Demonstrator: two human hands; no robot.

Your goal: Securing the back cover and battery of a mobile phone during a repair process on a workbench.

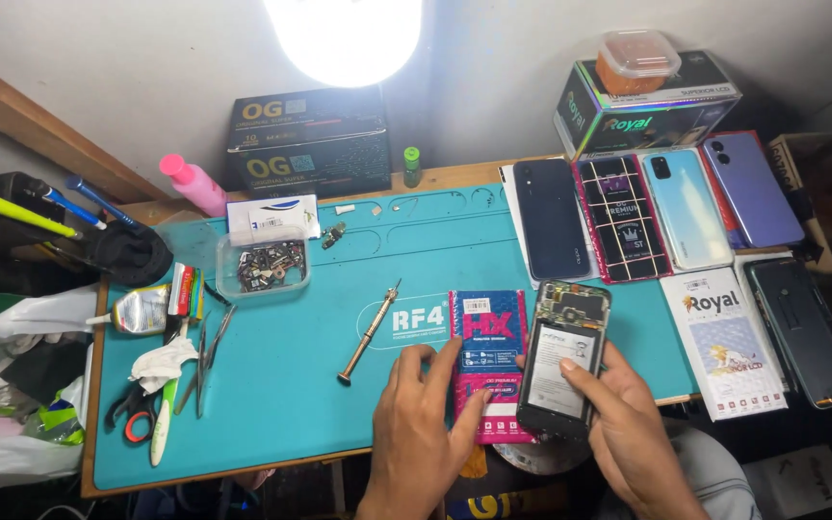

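Head view | my right hand grasps opened black back-less smartphone, long axis twelve-to-six | my left hand presses blue-pink battery packet, at nine o'clock, touching.

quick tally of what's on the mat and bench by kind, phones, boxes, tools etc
Opened phone held by right hand: 1
Flat packet under left hand: 1
Phones and phone backs lying at right: 5
Cardboard boxes: 2
Screwdriver: 1
Scissors: 1
Clear parts tray: 1
Total: 12
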